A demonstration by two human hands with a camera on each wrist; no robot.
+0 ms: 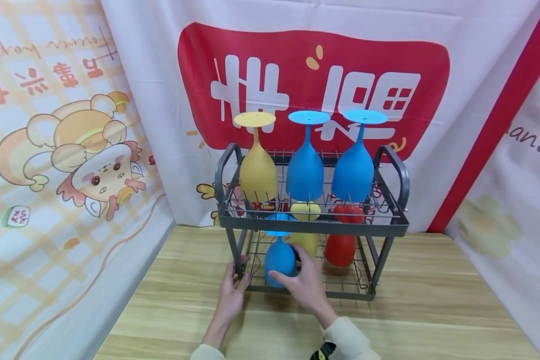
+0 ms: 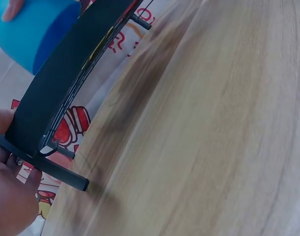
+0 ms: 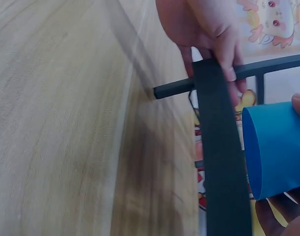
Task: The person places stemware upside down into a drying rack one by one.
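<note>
A dark grey two-tier wire rack stands on the wooden table. My left hand grips its front left post near the lower tier; in the left wrist view the fingers curl round the dark frame. My right hand holds an upside-down blue goblet by its bowl, thumb in front and fingers behind, at the front of the lower tier. In the right wrist view the goblet's rim is close to the rack's front bar.
Upside down on the upper tier are a yellow goblet and two blue goblets. Behind my right hand, the lower tier bears another yellow goblet and a red goblet. Printed cloths hang around the table.
</note>
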